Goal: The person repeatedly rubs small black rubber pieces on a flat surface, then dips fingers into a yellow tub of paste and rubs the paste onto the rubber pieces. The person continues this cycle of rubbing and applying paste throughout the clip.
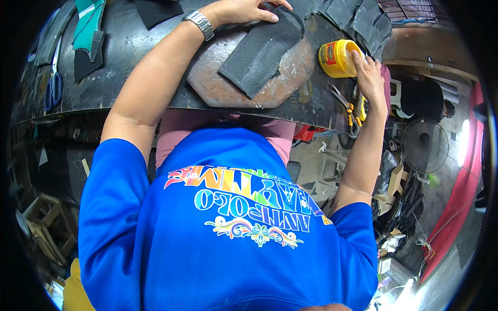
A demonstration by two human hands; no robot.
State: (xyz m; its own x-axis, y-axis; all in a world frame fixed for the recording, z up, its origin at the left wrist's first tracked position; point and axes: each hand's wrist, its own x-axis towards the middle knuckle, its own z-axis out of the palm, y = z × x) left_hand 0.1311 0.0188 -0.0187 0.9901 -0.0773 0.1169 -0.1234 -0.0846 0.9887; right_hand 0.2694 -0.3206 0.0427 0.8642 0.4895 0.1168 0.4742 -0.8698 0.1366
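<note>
A long black piece of leather-like material [259,57] lies slantwise on a worn, many-sided board [207,78] at the table's near edge. My left hand [246,10] is at the far end of this piece, its thumb on the top face and the fingers curled by the far edge, partly cut off by the picture's border. To the right, a yellow plastic tub [337,59] is tilted with its mouth toward my right hand [371,80]. One finger of that hand reaches over the rim into the mouth, while the others bend down outside; their tips are hidden.
Orange-handled scissors [350,111] lie below the tub beside a yellow tool [362,106]. Blue-handled scissors [54,88] and teal material [89,26] are at the table's left. Black cut pieces [358,20] cover the far right. A fan [425,145] stands beyond the table.
</note>
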